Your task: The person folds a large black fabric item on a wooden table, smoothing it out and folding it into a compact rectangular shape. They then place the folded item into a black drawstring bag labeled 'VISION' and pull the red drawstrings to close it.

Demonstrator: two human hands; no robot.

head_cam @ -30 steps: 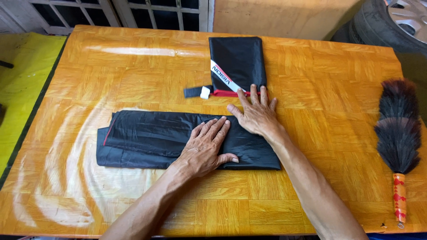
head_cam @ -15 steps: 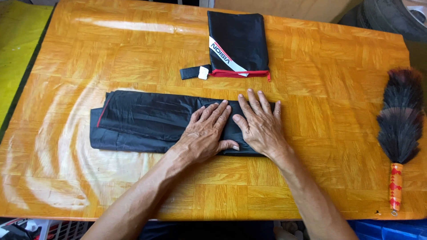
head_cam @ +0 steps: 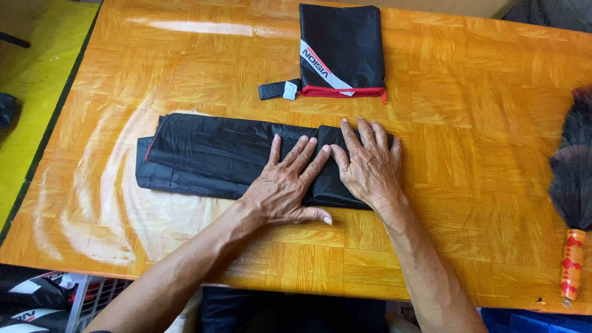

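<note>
The middle of the surface [head_cam: 185,259] is taken up by the folded cloth [head_cam: 209,154], on whose right end both hands [head_cam: 327,172] are laid flat. Behind it, a narrow bare strip is left before the pouch [head_cam: 342,49]. Open room is found to the left, along the near edge, and between the cloth and the duster [head_cam: 573,185] at the right edge.

I take this for a home workspace or a small informal workshop, not a factory floor. I see a glossy orange wood-parquet tabletop [head_cam: 468,123], a feather duster [head_cam: 572,185] with a red-patterned handle lying at its right edge, a yellow floor mat [head_cam: 37,68] to the left, and a white plastic crate [head_cam: 86,296] tucked under the near edge. Folded black fabric [head_cam: 209,154] and a black pouch [head_cam: 342,49] lie on the tabletop.
</note>
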